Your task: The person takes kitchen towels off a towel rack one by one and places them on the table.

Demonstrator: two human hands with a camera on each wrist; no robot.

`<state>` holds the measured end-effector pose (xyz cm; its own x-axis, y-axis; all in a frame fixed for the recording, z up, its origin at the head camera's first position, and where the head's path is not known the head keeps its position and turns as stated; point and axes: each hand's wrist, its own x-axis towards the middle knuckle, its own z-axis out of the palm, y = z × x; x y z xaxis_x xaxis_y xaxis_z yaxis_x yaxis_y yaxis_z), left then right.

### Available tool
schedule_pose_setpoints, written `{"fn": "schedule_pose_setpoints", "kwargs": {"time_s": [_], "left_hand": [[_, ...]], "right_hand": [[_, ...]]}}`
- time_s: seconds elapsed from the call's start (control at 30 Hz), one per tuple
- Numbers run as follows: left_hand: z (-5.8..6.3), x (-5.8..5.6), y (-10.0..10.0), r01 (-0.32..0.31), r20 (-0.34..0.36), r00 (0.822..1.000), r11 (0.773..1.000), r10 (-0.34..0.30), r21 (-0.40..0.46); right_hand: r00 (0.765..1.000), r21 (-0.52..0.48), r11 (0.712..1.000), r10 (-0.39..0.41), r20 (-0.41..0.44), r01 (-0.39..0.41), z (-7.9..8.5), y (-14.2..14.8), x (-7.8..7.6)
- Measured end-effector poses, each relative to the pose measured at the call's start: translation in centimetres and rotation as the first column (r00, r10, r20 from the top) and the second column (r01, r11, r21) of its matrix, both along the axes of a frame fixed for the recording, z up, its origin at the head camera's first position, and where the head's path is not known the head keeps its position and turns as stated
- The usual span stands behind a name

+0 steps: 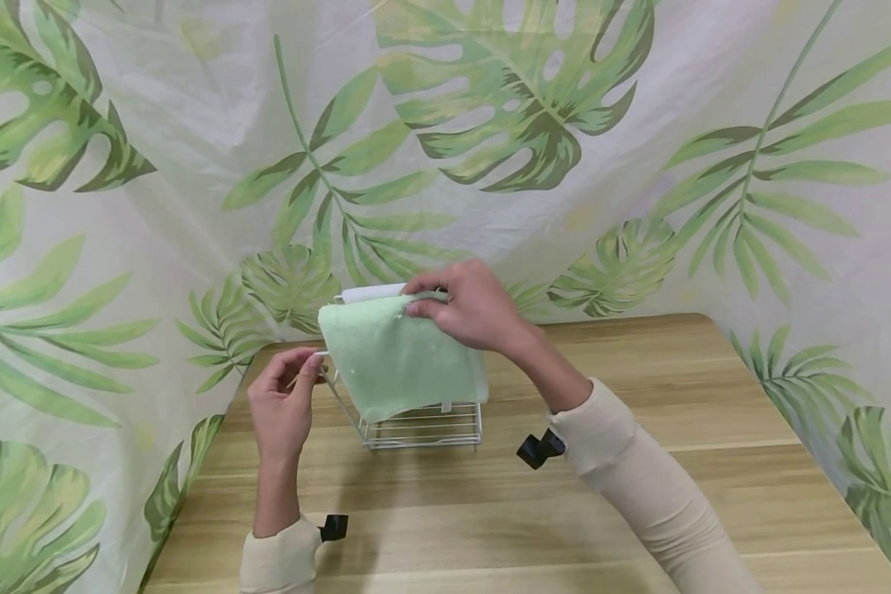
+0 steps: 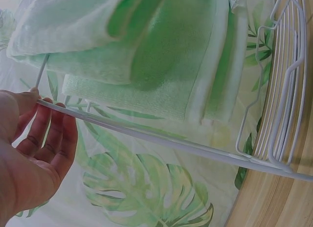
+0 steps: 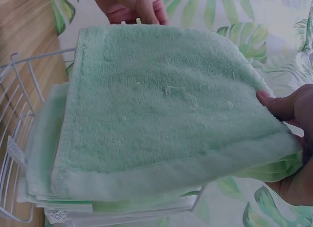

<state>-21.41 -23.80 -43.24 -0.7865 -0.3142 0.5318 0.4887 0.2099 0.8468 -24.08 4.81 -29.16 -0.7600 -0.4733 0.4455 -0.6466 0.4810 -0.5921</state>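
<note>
A pale green towel [image 1: 408, 355] hangs folded over the top of a white wire rack [image 1: 423, 443]. At its upper edge, my right hand [image 1: 475, 307] pinches the fold between thumb and fingers. My left hand [image 1: 282, 408] holds the rack's upper left corner; in the left wrist view its thumb and fingertips pinch the thin white bar [image 2: 161, 139]. Another green towel layer [image 2: 200, 85] hangs beside the front one there. Under the lifted towel [image 3: 151, 100] in the right wrist view, more folded layers show. The bar beneath the towel is mostly hidden.
The rack stands on a wooden table [image 1: 601, 511] near its back edge. A leaf-printed cloth [image 1: 505, 223] covers the wall behind and beside it. Behind the towel's top edge runs a white rolled or folded strip [image 1: 371, 293]. Small black devices [image 1: 539, 450] sit at both wrists.
</note>
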Motion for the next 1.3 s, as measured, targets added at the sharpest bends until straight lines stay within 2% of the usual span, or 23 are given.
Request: {"fn": "schedule_pose_setpoints", "kwargs": {"time_s": [0.5, 0.7, 0.87, 1.3], "left_hand": [[0.0, 0.1, 0.0, -0.001, 0.008, 1.0, 1.0, 0.001, 0.006], [-0.1, 0.1, -0.1, -0.008, 0.02, 1.0, 1.0, 0.007, 0.017], [-0.1, 0.2, -0.1, -0.01, 0.028, 1.0, 1.0, 0.01, 0.019], [0.2, 0.1, 0.2, 0.016, -0.004, 1.0, 0.999, -0.016, 0.048]], "right_hand": [[1.0, -0.084, 0.996, 0.016, -0.025, -0.018, 3.4, 0.9, 0.5], [1.0, -0.115, 0.993, 0.012, 0.027, -0.009, 4.3, 1.7, 0.7], [0.999, -0.125, 0.992, -0.003, 0.041, 0.008, 4.8, 2.7, 1.1], [1.0, -0.165, 0.986, -0.028, 0.012, 0.03, 6.2, 6.5, 2.5]]}}
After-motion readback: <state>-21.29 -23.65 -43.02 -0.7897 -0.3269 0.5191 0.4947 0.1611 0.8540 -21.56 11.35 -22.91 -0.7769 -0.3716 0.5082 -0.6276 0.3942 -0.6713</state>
